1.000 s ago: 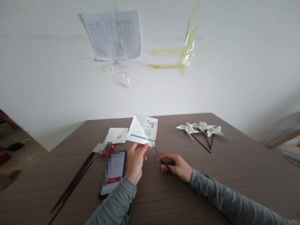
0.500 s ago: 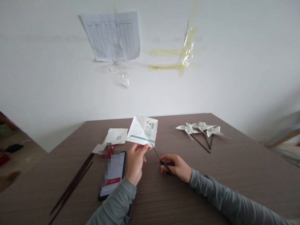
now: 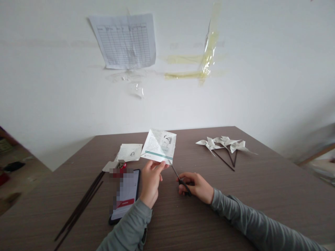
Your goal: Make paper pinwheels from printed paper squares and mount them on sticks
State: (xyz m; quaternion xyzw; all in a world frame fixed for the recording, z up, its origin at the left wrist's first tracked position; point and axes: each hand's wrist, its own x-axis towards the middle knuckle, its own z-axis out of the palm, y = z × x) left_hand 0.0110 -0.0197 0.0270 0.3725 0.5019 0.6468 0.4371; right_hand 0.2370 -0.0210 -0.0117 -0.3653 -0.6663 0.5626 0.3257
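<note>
My left hand (image 3: 151, 182) pinches the lower edge of a square printed paper (image 3: 159, 145) and holds it up above the brown table (image 3: 235, 195). My right hand (image 3: 196, 185) grips black-handled scissors (image 3: 179, 176). Their blades point up and left, and the tips meet the paper's lower right corner. Both forearms wear grey sleeves.
A phone (image 3: 125, 195) lies by my left wrist, with a small red box (image 3: 120, 165) and more printed paper (image 3: 130, 152) behind it. Several dark thin sticks (image 3: 81, 205) lie at the left. Three paper pinwheels on sticks (image 3: 225, 145) lie at the far right. A white wall rises behind.
The scissor tips have moved a little up and left, onto the paper's corner. The paper and my left hand have barely moved.
</note>
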